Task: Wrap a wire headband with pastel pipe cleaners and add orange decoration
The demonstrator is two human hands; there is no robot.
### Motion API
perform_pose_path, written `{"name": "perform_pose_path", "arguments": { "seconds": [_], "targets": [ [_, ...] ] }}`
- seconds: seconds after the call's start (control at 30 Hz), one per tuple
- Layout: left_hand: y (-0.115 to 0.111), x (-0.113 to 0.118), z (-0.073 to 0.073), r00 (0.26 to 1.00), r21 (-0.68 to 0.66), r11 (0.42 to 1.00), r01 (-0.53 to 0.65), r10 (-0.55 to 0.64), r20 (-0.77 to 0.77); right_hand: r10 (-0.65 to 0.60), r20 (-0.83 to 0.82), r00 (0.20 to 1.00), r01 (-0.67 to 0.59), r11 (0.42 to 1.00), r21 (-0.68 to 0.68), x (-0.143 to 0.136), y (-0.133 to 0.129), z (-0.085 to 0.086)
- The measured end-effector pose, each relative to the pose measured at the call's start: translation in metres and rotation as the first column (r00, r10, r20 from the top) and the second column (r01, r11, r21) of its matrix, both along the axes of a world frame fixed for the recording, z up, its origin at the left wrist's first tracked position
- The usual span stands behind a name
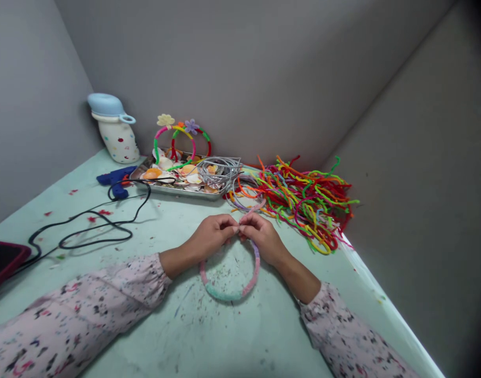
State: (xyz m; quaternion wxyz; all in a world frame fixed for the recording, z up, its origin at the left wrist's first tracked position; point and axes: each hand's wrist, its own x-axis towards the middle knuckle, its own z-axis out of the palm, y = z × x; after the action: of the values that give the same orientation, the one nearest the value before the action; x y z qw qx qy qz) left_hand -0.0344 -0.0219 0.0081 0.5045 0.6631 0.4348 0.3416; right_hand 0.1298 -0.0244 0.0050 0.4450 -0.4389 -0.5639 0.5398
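Observation:
A ring wrapped in pink, mint and lilac pipe cleaner (224,294) hangs or rests just above the tabletop, its lower curve toward me. At the ring's top, my left hand (216,233) pinches it with thumb and forefinger. Right beside, fingertips nearly touching, my right hand (262,236) is closed in a pinch at the same spot. A pale pink pipe cleaner end (257,206) sticks up past the right fingers. The exact join between the fingertips is hidden.
Behind the hands, a metal tray (181,194) holds shells, wire coils (220,170) and decorated rings (193,139). Pipe cleaners (307,199) pile at right. A blue glue gun (116,178), its black cable (94,241), a bottle (116,131) and a dark red-edged device (6,260) stand left.

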Motion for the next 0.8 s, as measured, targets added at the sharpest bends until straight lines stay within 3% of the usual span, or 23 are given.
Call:
{"name": "perform_pose_path", "arguments": {
  "seconds": [0.27, 0.53, 0.8],
  "targets": [
    [-0.0023, 0.0026, -0.0024, 0.997, 0.116, 0.992, -0.053, 0.058, -0.044, -0.024, 0.004, 1.0, 0.024, 0.998, -0.051, -0.0019, 0.0013, 0.0019],
    [-0.0018, 0.0019, -0.001, 0.994, 0.076, 0.992, -0.098, 0.094, 0.049, -0.004, -0.058, 0.998, 0.002, 0.999, -0.047, -0.0024, -0.0001, 0.0036],
    [-0.0025, 0.0012, 0.0018, 0.995, 0.058, 0.994, -0.088, 0.085, 0.047, -0.013, -0.001, 1.0, 0.013, 0.999, -0.046, -0.0026, 0.0018, 0.0]
  ]
}}
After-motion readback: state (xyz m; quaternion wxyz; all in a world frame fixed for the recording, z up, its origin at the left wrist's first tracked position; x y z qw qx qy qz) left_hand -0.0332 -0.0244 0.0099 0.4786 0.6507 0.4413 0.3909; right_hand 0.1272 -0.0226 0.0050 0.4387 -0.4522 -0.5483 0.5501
